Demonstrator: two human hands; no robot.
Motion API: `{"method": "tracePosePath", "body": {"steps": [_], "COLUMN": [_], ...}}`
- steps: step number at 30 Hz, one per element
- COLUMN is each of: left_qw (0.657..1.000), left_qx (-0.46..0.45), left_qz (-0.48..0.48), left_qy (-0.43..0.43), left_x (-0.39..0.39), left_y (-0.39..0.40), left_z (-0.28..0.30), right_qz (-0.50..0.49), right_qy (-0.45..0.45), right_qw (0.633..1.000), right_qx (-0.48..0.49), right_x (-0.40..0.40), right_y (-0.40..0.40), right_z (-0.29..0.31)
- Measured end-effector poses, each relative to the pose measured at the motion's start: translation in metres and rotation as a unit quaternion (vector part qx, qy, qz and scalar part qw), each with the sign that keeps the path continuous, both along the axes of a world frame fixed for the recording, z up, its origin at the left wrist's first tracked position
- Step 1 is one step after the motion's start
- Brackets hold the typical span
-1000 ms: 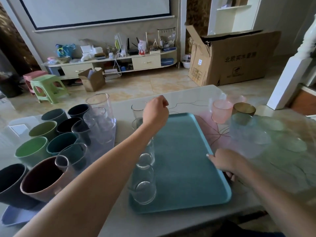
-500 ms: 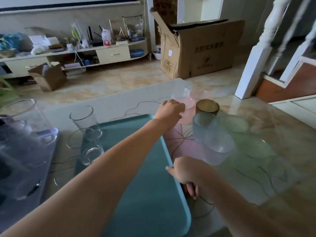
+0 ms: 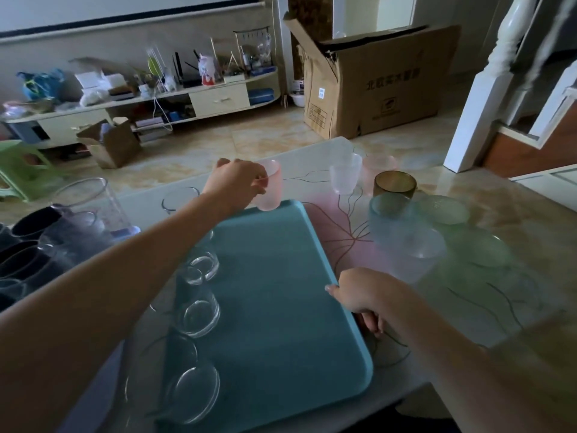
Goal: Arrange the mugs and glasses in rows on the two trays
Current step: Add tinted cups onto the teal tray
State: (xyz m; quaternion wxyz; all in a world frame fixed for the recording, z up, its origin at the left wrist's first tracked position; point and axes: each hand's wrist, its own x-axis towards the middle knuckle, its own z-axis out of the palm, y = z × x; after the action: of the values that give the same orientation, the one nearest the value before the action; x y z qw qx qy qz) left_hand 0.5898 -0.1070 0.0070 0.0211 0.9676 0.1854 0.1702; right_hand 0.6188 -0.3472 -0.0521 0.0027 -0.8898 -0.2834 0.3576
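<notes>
A frosted pink plastic cup [image 3: 270, 189] is held in the upper middle of the frame, lifted just above the far edge of the flat turquoise plastic tray [image 3: 281, 307]. It is gripped by the left hand [image 3: 237, 182], whose fingers are closed around its side. The right hand [image 3: 363, 295] is closed on the right rim of the tray, thumb on top, so the tray is kept from sliding.

A column of clear drinking glasses [image 3: 199, 314] stands along the left side of the tray. For a good row, the cup should probably be lowered upright at the far end of the tray, just beside the top glass of that column, and released only when its base is flat. More frosted cups [image 3: 345, 175] wait at the upper right, on the table [image 3: 499, 307].
</notes>
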Motion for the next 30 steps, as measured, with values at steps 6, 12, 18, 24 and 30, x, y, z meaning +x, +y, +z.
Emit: {"method": "tracePosePath", "body": {"steps": [6, 12, 18, 24, 30], "left_qw": [0.996, 0.99, 0.987, 0.993, 0.995], "left_qx": [0.003, -0.107, -0.125, -0.112, -0.084], "left_qz": [0.047, 0.037, 0.028, 0.024, -0.052], "left_qy": [0.076, 0.089, 0.093, -0.021, -0.016], "left_x": [-0.032, -0.038, -0.04, -0.028, 0.037], "left_y": [0.021, 0.026, 0.021, 0.007, -0.028], "left_z": [-0.011, -0.022, -0.02, -0.012, -0.005], "right_qz": [-0.014, -0.033, -0.027, -0.02, 0.002], "right_qy": [0.027, 0.046, 0.05, 0.024, -0.152], "right_qw": [0.999, 0.998, 0.998, 0.999, 0.985], "right_qx": [-0.026, -0.039, -0.041, -0.032, 0.087], "right_x": [-0.002, 0.0, 0.001, 0.005, 0.013], "right_y": [0.004, 0.007, 0.008, 0.01, 0.028], "right_z": [0.005, 0.004, 0.004, 0.001, -0.005]}}
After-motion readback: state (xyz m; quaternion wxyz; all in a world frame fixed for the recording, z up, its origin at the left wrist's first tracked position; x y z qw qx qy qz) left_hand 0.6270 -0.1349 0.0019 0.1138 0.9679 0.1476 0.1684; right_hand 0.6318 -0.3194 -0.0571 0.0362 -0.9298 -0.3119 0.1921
